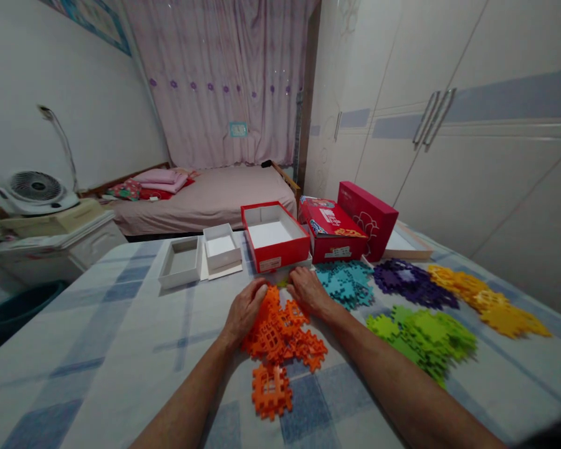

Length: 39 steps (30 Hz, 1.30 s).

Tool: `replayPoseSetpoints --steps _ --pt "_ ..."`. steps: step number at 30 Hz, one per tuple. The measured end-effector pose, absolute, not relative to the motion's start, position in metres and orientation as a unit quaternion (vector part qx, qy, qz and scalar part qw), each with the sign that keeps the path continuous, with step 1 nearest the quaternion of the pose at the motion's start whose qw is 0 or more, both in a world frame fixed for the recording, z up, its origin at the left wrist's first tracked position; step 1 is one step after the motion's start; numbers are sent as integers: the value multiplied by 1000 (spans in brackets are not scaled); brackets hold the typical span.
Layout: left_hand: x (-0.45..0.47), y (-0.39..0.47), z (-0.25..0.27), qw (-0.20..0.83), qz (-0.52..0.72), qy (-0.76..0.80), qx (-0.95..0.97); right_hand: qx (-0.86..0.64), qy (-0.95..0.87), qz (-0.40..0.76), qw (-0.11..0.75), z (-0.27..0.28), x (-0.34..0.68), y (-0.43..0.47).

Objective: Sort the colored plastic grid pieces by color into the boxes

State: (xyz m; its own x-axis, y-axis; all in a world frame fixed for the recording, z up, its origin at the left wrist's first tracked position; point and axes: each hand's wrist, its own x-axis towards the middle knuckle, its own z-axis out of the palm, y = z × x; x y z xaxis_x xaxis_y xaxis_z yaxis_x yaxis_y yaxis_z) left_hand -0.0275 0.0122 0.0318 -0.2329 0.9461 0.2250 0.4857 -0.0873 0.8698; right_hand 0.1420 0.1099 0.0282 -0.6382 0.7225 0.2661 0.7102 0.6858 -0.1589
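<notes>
A pile of orange plastic interlocking pieces (271, 337), with toothed edges and some with window grids, lies on the cloth in front of me. My left hand (247, 312) is closed at the pile's upper left edge, thumb and fingers on an orange piece. Across from it, my right hand (307, 288) curls its fingers downward by the pile's upper right edge; what they hold, if anything, is hidden. Between the hands shows a small yellow-green bit (283, 283), too small to make out. One orange square piece (272, 391) lies at the pile's near end.
Right of my right arm are teal pieces (346, 282), purple pieces (414, 284), yellow pieces (490, 302) and green pieces (425, 340). Behind stand an open red box (285, 249), a red carton (336, 234), a tall crimson box (369, 218) and white trays (180, 274).
</notes>
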Motion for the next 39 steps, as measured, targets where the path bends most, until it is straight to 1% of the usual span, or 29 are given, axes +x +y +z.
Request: replayPoseSetpoints --steps 3,5,8,10,12,16,18,20,24,27,35,39 --pt "-29 11 33 269 457 620 578 -387 -904 43 175 45 143 98" --pt "-32 11 33 273 462 621 571 -380 -901 41 205 65 152 84" --pt "-35 12 33 269 461 628 567 -386 -877 12 286 93 185 53" --pt "-36 13 34 264 447 637 570 -420 -839 -18 344 99 221 30" --pt "-37 13 34 264 434 641 575 -478 -787 -52 386 93 266 12" --pt "-39 13 33 250 416 644 592 -600 -665 -95 435 57 354 0" --pt "-40 14 31 237 411 647 598 -641 -607 -88 461 39 384 3" --pt "-42 15 29 225 410 651 598 -661 -574 -56 481 24 402 6" --pt "-44 17 24 227 412 653 594 -675 -532 20 511 7 408 8" --pt "-46 17 21 235 413 650 593 -684 -503 51 527 2 403 5" --pt "-43 14 27 201 395 658 609 -692 -468 86 543 8 400 -1" --pt "-48 16 21 188 391 651 623 -681 -463 92 560 7 400 -2"
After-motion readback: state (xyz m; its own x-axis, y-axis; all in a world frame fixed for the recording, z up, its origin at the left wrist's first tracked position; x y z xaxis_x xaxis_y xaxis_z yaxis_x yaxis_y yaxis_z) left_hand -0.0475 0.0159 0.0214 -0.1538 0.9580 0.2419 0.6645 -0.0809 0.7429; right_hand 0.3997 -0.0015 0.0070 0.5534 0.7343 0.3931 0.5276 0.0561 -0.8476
